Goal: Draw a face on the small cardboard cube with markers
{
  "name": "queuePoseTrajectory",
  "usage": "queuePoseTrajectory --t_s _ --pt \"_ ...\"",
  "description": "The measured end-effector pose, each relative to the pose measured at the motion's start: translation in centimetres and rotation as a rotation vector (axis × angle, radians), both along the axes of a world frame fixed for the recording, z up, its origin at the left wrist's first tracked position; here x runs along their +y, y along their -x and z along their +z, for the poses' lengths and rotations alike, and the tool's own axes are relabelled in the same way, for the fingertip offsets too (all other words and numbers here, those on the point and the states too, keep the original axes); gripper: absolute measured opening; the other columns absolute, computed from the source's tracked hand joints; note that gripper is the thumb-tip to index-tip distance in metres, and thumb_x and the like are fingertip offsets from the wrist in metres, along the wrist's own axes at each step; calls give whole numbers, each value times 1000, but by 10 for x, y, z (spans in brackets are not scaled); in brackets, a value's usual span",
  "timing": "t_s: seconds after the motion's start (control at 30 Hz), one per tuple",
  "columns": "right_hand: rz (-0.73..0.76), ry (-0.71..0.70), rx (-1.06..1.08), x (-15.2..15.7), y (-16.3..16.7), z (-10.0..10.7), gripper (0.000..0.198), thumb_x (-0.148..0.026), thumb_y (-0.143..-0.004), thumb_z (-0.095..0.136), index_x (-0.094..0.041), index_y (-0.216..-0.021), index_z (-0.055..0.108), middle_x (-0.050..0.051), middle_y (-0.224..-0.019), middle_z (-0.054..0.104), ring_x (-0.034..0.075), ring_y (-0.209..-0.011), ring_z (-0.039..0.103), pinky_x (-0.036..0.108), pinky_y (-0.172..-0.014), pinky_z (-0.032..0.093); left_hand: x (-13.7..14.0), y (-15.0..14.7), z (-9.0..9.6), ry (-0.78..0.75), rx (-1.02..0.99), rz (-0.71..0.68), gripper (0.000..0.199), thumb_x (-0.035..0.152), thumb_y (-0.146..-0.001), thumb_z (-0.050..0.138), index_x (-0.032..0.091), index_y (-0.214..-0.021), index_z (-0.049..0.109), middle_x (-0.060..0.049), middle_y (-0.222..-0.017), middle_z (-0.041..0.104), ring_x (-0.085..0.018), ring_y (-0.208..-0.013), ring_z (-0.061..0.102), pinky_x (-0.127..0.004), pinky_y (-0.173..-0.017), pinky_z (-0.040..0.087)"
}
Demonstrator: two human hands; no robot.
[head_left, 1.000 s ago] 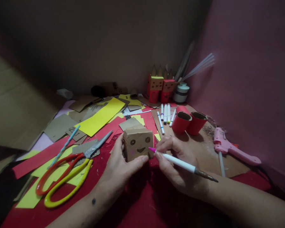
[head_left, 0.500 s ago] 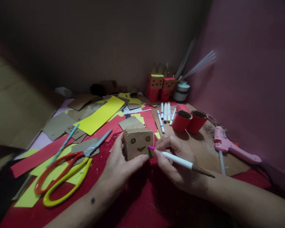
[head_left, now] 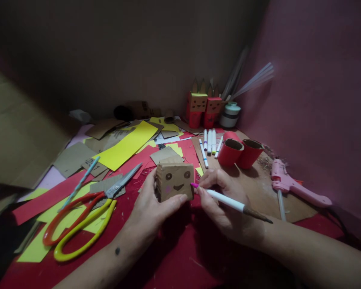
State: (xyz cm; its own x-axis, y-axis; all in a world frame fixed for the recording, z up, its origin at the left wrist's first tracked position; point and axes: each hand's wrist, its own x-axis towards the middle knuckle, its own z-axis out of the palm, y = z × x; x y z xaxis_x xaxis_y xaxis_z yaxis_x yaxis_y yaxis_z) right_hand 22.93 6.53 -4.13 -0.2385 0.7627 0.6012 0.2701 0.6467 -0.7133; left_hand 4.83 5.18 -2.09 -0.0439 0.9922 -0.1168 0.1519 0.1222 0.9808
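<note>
A small cardboard box [head_left: 180, 192] with a drawn face, two round eyes, a mouth and a faint pink mark under the left eye, is held by my left hand [head_left: 152, 208], thumb along its lower front edge. My right hand [head_left: 221, 204] grips a white marker [head_left: 225, 199] with a pink tip and a dark brown tail end. That tip points left, at the box's right edge; whether it touches cannot be made out. Scissors [head_left: 108, 194] with red and yellow handles lie partly open left of my left hand.
Yellow paper [head_left: 129, 146], red strips and cardboard scraps cover the left side. Behind my right hand are several white markers [head_left: 209, 142] and red tubes [head_left: 231, 152]. A pink glue gun [head_left: 297, 186] lies right. Two cardboard figures [head_left: 198, 106] and a jar [head_left: 230, 115] stand at the back.
The marker's tip has shifted slightly right, from in front of the box's face to its right edge. My left hand keeps the box in nearly the same place.
</note>
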Motion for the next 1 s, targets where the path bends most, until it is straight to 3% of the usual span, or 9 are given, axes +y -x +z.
queuePoseTrajectory --t_s 0.43,1.0 --pt "-16 -95 -59 -1 2 7 13 -12 -89 56 -21 -82 49 -3 -71 54 9 -57 49 24 -53 40 -1 -1 2 23 -22 5 76 35 -72 79 19 -139 47 -11 -131 66 -32 -120 62 -41 -98 49" --pt "-1 -5 -22 1 -1 1 15 -15 -93 55 -22 -84 45 -2 -74 49 12 -63 46 28 -58 40 1 -1 3 -1 23 -4 72 37 -70 79 19 -133 52 -11 -125 69 -33 -114 65 -41 -93 50"
